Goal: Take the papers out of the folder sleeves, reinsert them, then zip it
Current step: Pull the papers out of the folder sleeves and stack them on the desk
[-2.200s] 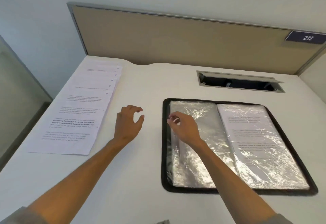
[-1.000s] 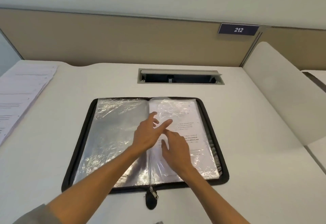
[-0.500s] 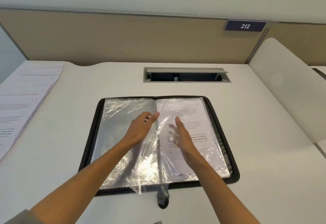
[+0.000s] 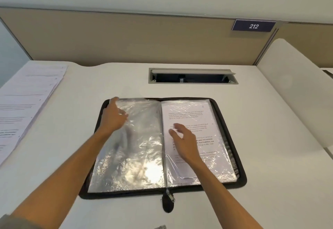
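A black zip folder (image 4: 240, 165) lies open on the white desk, its zipper pull (image 4: 169, 196) hanging at the near edge. The left side shows clear plastic sleeves (image 4: 137, 156) with no paper visible in them. On the right side a printed paper (image 4: 191, 113) sits inside a sleeve. My left hand (image 4: 113, 117) lies flat on the upper left sleeve, fingers reaching the folder's far left corner. My right hand (image 4: 183, 142) rests on the right page with loosely spread fingers and holds nothing.
A fanned stack of printed papers (image 4: 23, 106) lies along the desk's left edge. A cable slot (image 4: 192, 76) opens in the desk behind the folder. A beige partition (image 4: 126, 37) with a "212" plate (image 4: 253, 26) stands behind, and a white divider (image 4: 297, 88) rises at the right.
A clear sleeve has been turned over from right to left and now lies flat. My left hand moved up and left with it. My right hand stayed on the right page.
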A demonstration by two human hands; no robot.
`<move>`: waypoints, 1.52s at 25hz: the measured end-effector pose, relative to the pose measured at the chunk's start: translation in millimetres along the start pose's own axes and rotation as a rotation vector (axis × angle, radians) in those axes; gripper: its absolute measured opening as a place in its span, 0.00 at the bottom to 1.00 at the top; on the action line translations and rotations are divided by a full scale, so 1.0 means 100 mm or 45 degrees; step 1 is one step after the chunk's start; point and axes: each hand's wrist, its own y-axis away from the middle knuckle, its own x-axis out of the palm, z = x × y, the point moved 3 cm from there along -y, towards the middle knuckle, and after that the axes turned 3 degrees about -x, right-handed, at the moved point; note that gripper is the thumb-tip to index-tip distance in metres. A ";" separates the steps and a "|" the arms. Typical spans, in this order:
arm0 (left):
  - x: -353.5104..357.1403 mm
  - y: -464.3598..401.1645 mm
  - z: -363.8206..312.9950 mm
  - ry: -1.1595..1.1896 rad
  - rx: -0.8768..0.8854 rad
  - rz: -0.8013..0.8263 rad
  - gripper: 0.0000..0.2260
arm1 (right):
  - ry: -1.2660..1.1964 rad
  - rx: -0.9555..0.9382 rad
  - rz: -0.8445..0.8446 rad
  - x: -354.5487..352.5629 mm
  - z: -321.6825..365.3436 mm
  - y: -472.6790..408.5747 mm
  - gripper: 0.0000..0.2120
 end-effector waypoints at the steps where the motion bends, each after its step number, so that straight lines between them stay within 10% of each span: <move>1: -0.09 -0.08 0.08 -0.020 -0.008 -0.040 0.36 | 0.214 -0.012 -0.077 -0.12 -0.12 0.00 0.24; 6: -0.18 -0.16 0.19 -0.591 0.172 -0.012 0.40 | 0.785 0.131 -0.300 -0.57 -0.62 -0.06 0.41; 14: 1.17 0.64 -0.06 -0.949 0.776 0.368 0.34 | 0.718 0.059 -0.244 -0.45 -0.77 -0.07 0.47; 25: 1.71 0.95 0.07 -0.966 0.837 0.370 0.35 | 0.160 0.239 -0.393 -0.98 -0.71 -0.81 0.39; 38: 1.73 0.80 -0.12 -0.836 1.077 0.032 0.29 | 0.398 0.154 -0.058 -1.06 -0.56 -1.49 0.19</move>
